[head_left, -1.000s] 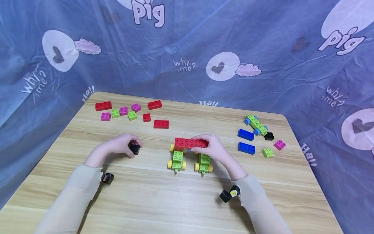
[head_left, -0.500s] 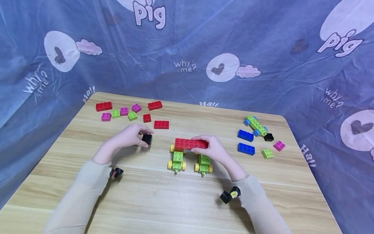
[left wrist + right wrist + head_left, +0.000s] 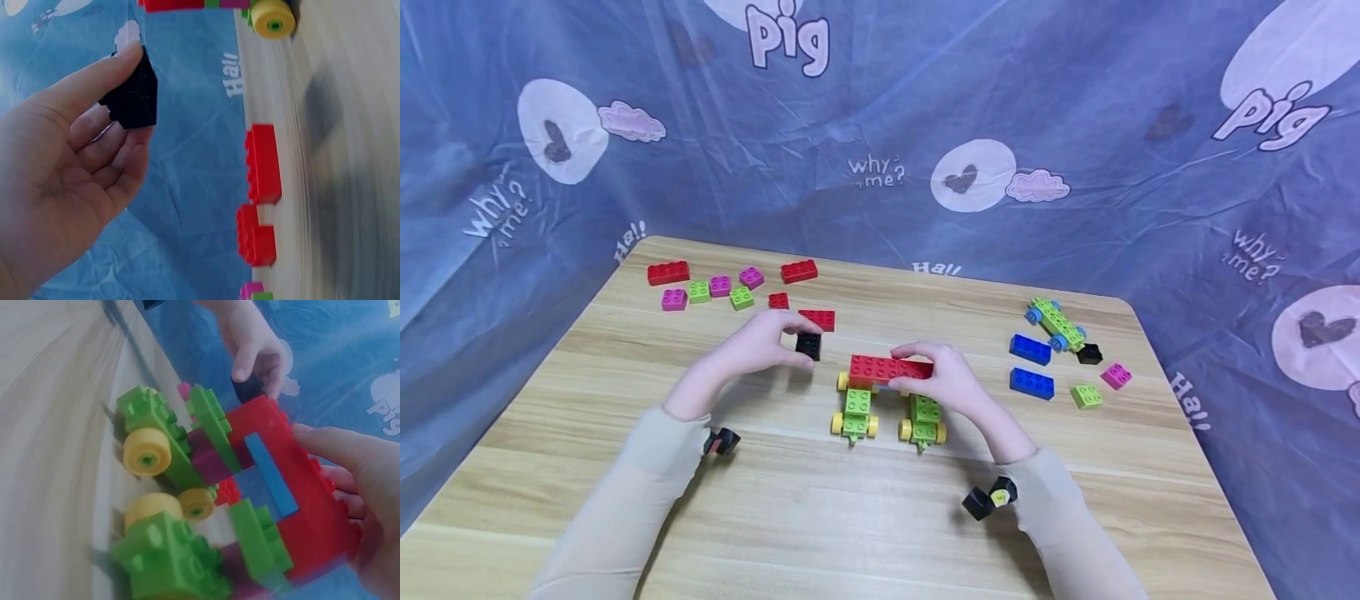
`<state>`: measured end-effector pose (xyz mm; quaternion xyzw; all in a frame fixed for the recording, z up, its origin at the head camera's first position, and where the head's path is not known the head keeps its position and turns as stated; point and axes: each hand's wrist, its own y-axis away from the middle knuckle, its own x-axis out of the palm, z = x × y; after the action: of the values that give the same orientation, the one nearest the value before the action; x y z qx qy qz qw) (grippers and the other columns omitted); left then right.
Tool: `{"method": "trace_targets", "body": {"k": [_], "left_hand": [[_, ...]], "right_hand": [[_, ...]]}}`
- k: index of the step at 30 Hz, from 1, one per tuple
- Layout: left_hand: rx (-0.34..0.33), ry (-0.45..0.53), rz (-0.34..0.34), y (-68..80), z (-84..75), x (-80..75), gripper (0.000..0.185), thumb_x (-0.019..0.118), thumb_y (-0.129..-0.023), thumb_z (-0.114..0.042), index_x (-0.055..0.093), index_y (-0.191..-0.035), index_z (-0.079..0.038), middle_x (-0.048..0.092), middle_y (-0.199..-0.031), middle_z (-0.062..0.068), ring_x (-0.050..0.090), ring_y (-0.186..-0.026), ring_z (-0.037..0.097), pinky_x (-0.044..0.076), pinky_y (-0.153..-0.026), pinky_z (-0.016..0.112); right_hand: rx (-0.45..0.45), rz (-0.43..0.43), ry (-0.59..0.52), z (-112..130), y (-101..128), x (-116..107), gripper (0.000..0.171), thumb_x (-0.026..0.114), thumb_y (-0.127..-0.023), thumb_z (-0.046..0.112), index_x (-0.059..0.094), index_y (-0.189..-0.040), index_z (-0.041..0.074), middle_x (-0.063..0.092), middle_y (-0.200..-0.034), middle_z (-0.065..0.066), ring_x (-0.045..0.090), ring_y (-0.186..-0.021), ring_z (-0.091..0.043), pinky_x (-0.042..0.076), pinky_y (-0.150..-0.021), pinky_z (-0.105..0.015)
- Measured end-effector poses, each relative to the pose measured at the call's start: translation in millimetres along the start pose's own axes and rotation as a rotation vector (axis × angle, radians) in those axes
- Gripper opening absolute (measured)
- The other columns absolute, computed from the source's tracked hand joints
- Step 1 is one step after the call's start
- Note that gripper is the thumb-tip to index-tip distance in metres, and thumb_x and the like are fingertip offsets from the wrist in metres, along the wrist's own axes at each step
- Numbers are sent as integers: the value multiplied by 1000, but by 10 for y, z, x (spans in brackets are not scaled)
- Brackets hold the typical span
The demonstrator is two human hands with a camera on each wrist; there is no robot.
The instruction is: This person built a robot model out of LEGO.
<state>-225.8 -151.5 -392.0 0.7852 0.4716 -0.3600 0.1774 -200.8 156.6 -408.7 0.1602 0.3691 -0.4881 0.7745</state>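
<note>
My left hand (image 3: 763, 342) pinches a small black brick (image 3: 808, 347) between thumb and fingers. The left wrist view shows that black brick (image 3: 133, 94) raised off the table. To its right stands a toy built of bricks on two green wheeled bases (image 3: 855, 423) with yellow wheels (image 3: 147, 452). Red bricks (image 3: 874, 369) bridge its top, above green and purple bricks (image 3: 209, 456); a blue piece (image 3: 272, 475) shows beneath them. With thumb and fingers, my right hand (image 3: 942, 377) grips the right end of the red bricks. Part of that end is hidden by the hand.
At the back left lie several loose bricks, among them a red brick (image 3: 667, 272) and a pink brick (image 3: 673, 299). Blue bricks (image 3: 1032, 382), a green wheeled base (image 3: 1056, 323) with blue wheels, another black brick (image 3: 1089, 354) and a green brick (image 3: 1086, 396) lie on the right.
My left hand has carried the black brick right and a little farther back, closer to the toy's red top. My right hand stays on the red bricks.
</note>
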Motion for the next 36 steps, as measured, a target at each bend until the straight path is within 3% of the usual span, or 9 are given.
{"method": "trace_targets", "body": {"k": [8,14,20,29,36], "left_hand": [[103,50,-45,-71,-142,120,48,83,-77,-16,69,-121,-6,69,-121,14,62,-115,31,50,-99,48],[157,62,-65,-88,-190,199,46,84,-76,-18,70,-119,-7,69,-119,11,63,-113,29,50,-99,46],[194,68,-75,-94,-205,258,47,85,-75,-19,70,-118,-6,70,-118,11,63,-113,27,49,-100,45],[208,93,-75,-78,-255,344,45,84,-76,-17,70,-117,-5,71,-116,11,64,-110,27,51,-97,45],[223,50,-85,-87,-261,394,44,85,-75,-20,71,-115,-6,72,-113,9,65,-107,25,51,-95,43]], "right_hand": [[-30,21,13,78,-67,17,46,80,-81,31,70,-118,6,71,-117,-11,65,-114,-28,51,-99,-45],[-25,-10,24,56,-66,58,41,80,-80,30,73,-113,8,74,-110,-9,69,-101,-23,55,-88,-40],[6,-35,22,31,-60,102,39,81,-80,33,74,-112,11,74,-108,-6,68,-91,-16,54,-77,-31],[15,-49,29,28,-51,119,39,81,-79,32,74,-111,12,74,-106,-7,64,-83,-14,50,-70,-28],[2,-61,33,6,-51,130,39,82,-79,32,74,-111,12,74,-104,-7,63,-77,-11,49,-66,-25]]}}
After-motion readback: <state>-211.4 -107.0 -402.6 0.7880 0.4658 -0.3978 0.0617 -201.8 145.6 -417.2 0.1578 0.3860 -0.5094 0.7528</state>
